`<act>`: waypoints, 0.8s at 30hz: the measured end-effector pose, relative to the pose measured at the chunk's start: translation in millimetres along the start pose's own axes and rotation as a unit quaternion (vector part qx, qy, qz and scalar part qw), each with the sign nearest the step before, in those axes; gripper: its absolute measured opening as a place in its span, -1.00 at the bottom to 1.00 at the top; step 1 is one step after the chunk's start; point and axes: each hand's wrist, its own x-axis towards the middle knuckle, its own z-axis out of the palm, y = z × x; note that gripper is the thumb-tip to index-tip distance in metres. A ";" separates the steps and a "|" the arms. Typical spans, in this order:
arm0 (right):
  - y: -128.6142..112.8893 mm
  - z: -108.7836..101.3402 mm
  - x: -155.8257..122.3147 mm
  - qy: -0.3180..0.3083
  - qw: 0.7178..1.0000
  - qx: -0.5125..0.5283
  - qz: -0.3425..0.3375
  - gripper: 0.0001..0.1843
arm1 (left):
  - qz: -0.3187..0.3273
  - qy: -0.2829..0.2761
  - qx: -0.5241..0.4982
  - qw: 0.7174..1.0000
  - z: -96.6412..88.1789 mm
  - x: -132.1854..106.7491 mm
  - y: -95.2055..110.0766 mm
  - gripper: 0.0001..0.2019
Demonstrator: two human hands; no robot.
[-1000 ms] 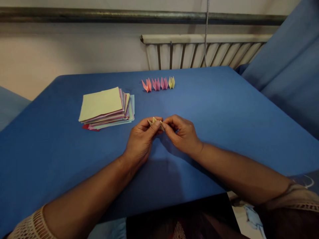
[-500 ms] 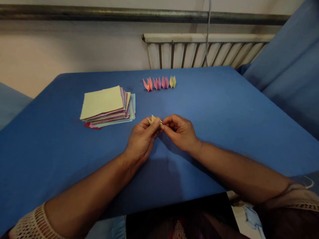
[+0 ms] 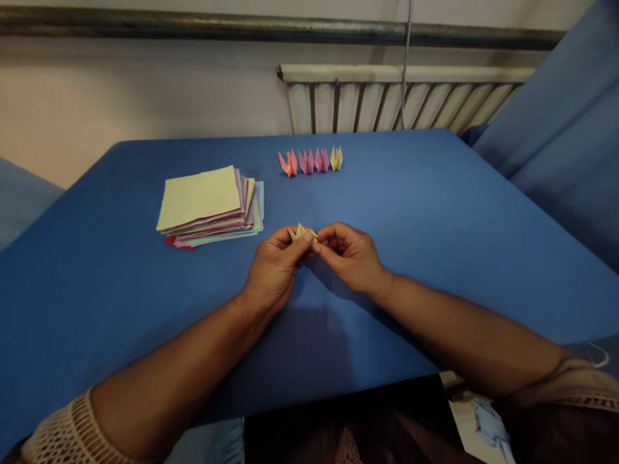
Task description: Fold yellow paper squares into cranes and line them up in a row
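Between my fingers is a small pale yellow origami crane (image 3: 300,230), with pointed folds sticking up; its lower part is hidden by my thumb. My left hand (image 3: 275,261) is closed on its left side, thumb pressed over the front. My right hand (image 3: 352,256) pinches the paper's right end between thumb and index finger, so both hands nearly touch. Beyond them stands a row of folded paper cranes: an orange-pink crane (image 3: 289,165), two pink-purple cranes (image 3: 306,162) and a yellow crane (image 3: 336,159).
A thick stack of coloured paper (image 3: 200,196), pale yellow on top, lies on the blue table (image 3: 411,225) to the left. Behind the table are a radiator (image 3: 372,103) and a metal pipe (image 3: 242,29). A blue curtain (image 3: 556,122) hangs at the right.
Both hands keep nearly the same pose around the yellow paper. The whole view has shifted very slightly.
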 end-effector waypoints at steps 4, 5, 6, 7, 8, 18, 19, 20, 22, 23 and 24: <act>-2.3 -0.2 1.0 0.006 1.000 0.010 0.010 -0.90 | -0.020 -0.005 -0.014 1.000 -0.3 -0.1 -0.6 -0.84; -3.3 -0.2 1.4 0.007 1.000 0.019 0.018 -0.89 | -0.025 -0.003 -0.018 1.000 -0.6 0.1 -0.9 -0.84; -4.3 -0.1 1.9 0.007 0.999 0.027 0.023 -0.88 | -0.028 -0.001 -0.021 0.999 -1.0 0.4 -1.1 -0.84; -5.2 -0.2 2.2 0.007 0.999 0.031 0.027 -0.87 | -0.031 0.002 -0.023 0.999 -1.3 0.6 -1.2 -0.84; -5.8 -0.3 2.4 0.005 0.999 0.031 0.027 -0.87 | -0.032 0.004 -0.024 0.999 -1.6 0.8 -1.1 -0.83; -2.7 -1.8 -1.2 -0.006 1.000 -0.019 -0.015 -0.91 | -0.021 0.001 0.018 1.000 0.1 1.2 0.3 -0.82; -2.9 -1.8 -1.7 -0.009 1.000 -0.024 -0.018 -0.91 | -0.021 0.003 0.019 1.000 -0.1 1.4 0.0 -0.83; -3.0 -1.8 -2.0 -0.012 0.999 -0.029 -0.019 -0.91 | -0.022 0.004 0.019 1.000 -0.4 1.4 -0.2 -0.83; -3.0 -1.9 -2.1 -0.013 0.999 -0.037 -0.019 -0.92 | -0.026 0.005 0.016 1.000 -0.7 1.4 -0.4 -0.84; -2.8 -1.9 -1.9 -0.012 0.999 -0.037 -0.019 -0.92 | -0.029 0.005 0.014 0.999 -0.8 1.4 -0.3 -0.84; -2.5 -1.9 -1.5 -0.010 0.999 -0.035 -0.019 -0.92 | -0.033 0.004 0.012 0.999 -0.9 1.4 -0.2 -0.83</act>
